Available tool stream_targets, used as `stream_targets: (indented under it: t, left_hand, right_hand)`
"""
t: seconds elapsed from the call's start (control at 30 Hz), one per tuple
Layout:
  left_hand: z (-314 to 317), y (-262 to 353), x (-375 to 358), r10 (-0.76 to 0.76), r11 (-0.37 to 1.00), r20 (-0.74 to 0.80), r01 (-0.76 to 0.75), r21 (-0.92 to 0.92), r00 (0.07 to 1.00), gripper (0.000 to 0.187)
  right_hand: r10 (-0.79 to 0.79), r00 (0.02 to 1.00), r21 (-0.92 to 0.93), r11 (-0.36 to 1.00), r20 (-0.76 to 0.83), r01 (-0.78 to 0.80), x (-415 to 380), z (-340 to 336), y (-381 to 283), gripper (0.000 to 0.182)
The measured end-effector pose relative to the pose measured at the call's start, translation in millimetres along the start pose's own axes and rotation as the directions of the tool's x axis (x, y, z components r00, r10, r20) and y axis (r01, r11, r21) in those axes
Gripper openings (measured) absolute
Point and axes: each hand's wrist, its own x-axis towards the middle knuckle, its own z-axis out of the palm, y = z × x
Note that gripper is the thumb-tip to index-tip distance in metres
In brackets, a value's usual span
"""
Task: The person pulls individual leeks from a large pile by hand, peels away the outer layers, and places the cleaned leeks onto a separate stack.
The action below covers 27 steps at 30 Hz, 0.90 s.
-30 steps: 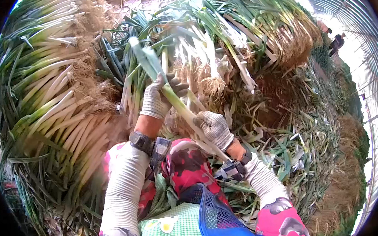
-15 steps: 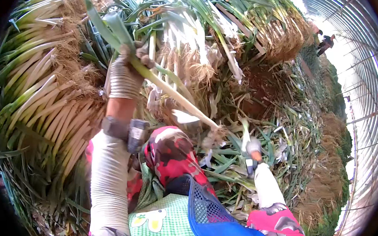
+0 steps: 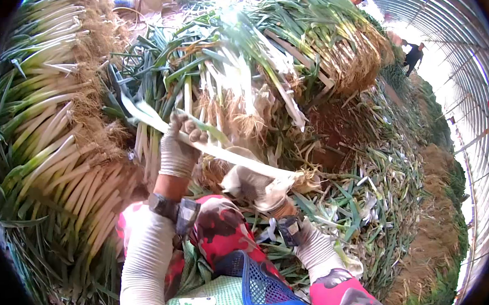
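My left hand [image 3: 180, 144], in a knitted work glove, is wrapped round a long green onion [image 3: 227, 155] near its leafy end. The pale stalk slants down to the right, ending in a root tuft [image 3: 307, 178]. My right hand [image 3: 251, 186], gloved too, is right at the lower stalk, close to the roots. The stalk and motion blur partly hide its fingers, so I cannot tell whether they grip it. A loose green leaf [image 3: 215, 133] hangs beside the stalk by my left hand.
Rows of green onions [image 3: 51, 149] lie along the left, roots inward. More onions [image 3: 240, 85] are piled ahead, beside a rooted bundle [image 3: 356, 48]. Stripped leaves [image 3: 368, 212] litter the ground at right. A person [image 3: 414, 58] is far off under the arched greenhouse frame [image 3: 446, 31].
My right hand has come up and left from the leaf litter to the stalk. My left hand has lowered slightly with the green onion, which now lies flatter. The white piece my right hand held is gone from it.
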Motion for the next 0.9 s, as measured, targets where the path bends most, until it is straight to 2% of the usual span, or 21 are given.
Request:
stream_targets:
  t: [0.03, 0.1, 0.13, 0.17, 0.2, 0.23, 0.27, 0.3, 0.33, 0.37, 0.43, 0.5, 0.53, 0.57, 0.6, 0.67, 0.7, 0.77, 0.8, 0.83, 0.9]
  left_hand:
    - [2, -3, -1, 0.029, 0.996, -0.118, -0.039, -0.079, 0.993, 0.025]
    - [-14, 22, 10, 0.146, 0.985, 0.030, -0.148, 0.085, 0.989, 0.024]
    - [-3, 43, 14, 0.269, 0.962, 0.028, -0.270, 0.028, 0.963, 0.024]
    - [28, 56, -1, 0.470, 0.860, -0.063, -0.440, 0.260, 0.881, 0.023]
    - [30, 77, -1, 0.528, 0.807, 0.001, -0.502, 0.311, 0.849, 0.023]
    - [27, 93, 1, 0.548, 0.797, -0.020, -0.515, 0.316, 0.836, 0.024]
    - [32, 90, -5, 0.571, 0.759, 0.000, -0.527, 0.381, 0.821, 0.024]
    - [35, 83, -9, 0.588, 0.717, 0.022, -0.533, 0.449, 0.809, 0.024]
    - [30, 78, -3, 0.481, 0.819, -0.175, -0.368, 0.440, 0.859, 0.024]
    - [21, 71, 2, 0.360, 0.867, -0.138, -0.276, 0.416, 0.923, 0.025]
    - [7, 66, 17, 0.403, 0.843, -0.078, -0.337, 0.420, 0.912, 0.029]
    - [47, 66, -1, 0.444, 0.830, 0.023, -0.420, 0.366, 0.896, 0.042]
    - [69, 57, -9, 0.530, 0.781, 0.005, -0.490, 0.388, 0.848, 0.056]
    - [58, 55, -6, 0.496, 0.769, 0.044, -0.462, 0.441, 0.867, 0.064]
    - [35, 45, -4, 0.347, 0.826, 0.097, -0.354, 0.439, 0.933, 0.063]
    - [-2, 24, -2, -0.087, 0.892, -0.085, 0.116, 0.438, 0.993, 0.042]
    - [-3, 12, 2, -0.065, 0.903, -0.186, 0.137, 0.407, 0.980, 0.032]
    - [4, 19, 7, -0.130, 0.977, -0.131, 0.149, 0.155, 0.983, 0.024]
    - [10, 23, 10, -0.070, 0.961, -0.182, 0.115, 0.250, 0.981, 0.021]
    - [15, 24, 12, -0.020, 0.947, -0.218, 0.089, 0.309, 0.976, 0.021]
    - [8, 24, 21, 0.017, 0.933, -0.226, 0.066, 0.353, 0.974, 0.019]
  right_hand:
    - [0.050, 0.998, 0.024, 0.998, -0.043, -0.049, -2, 0, 5, 0.043]
    - [0.084, 0.993, 0.145, 0.987, -0.088, -0.071, -28, 2, 9, 0.037]
    - [-0.070, 0.997, 0.608, 0.793, 0.028, 0.038, -77, 11, -6, 0.034]
    - [-0.228, 0.962, 0.986, -0.042, 0.148, -0.161, -125, 19, -22, 0.034]
    - [-0.371, 0.892, 0.793, -0.446, 0.257, -0.414, -173, 26, -38, 0.036]
    - [-0.788, 0.500, 0.590, -0.223, 0.359, -0.776, -193, 35, -20, 0.041]
    - [-0.939, -0.062, 0.494, 0.234, 0.339, -0.838, -213, 45, -3, 0.048]
    - [-0.901, -0.066, 0.471, 0.286, 0.429, -0.835, -258, 46, -17, 0.059]
    - [-0.867, -0.033, 0.345, 0.233, 0.498, -0.909, -244, 56, -15, 0.062]
    - [-0.826, -0.015, 0.221, 0.168, 0.564, -0.961, -227, 71, -14, 0.065]
    - [-0.723, 0.213, 0.313, 0.005, 0.657, -0.950, -181, 110, -37, 0.057]
    - [-0.513, 0.479, 0.459, -0.177, 0.712, -0.871, -145, 156, -79, 0.058]
    - [-0.477, 0.468, 0.449, -0.162, 0.744, -0.879, -123, 183, -103, 0.061]
    - [-0.440, 0.456, 0.438, -0.150, 0.773, -0.887, -102, 208, -122, 0.063]
    - [-0.412, 0.410, 0.411, -0.090, 0.814, -0.907, -80, 229, -134, 0.068]
    - [-0.410, 0.350, 0.394, 0.025, 0.842, -0.919, -44, 259, -151, 0.082]
    - [-0.387, 0.317, 0.380, 0.096, 0.866, -0.920, -37, 266, -166, 0.090]
    - [-0.618, 0.081, 0.129, 0.034, 0.782, -0.991, -20, 279, -185, 0.090]
    - [-0.624, 0.041, 0.084, 0.040, 0.780, -0.996, -13, 275, -188, 0.087]
    - [-0.638, 0.031, 0.032, -0.010, 0.769, -0.999, -7, 271, -190, 0.074]
    - [-0.574, 0.152, 0.031, -0.215, 0.805, -0.976, -11, 256, -221, 0.056]
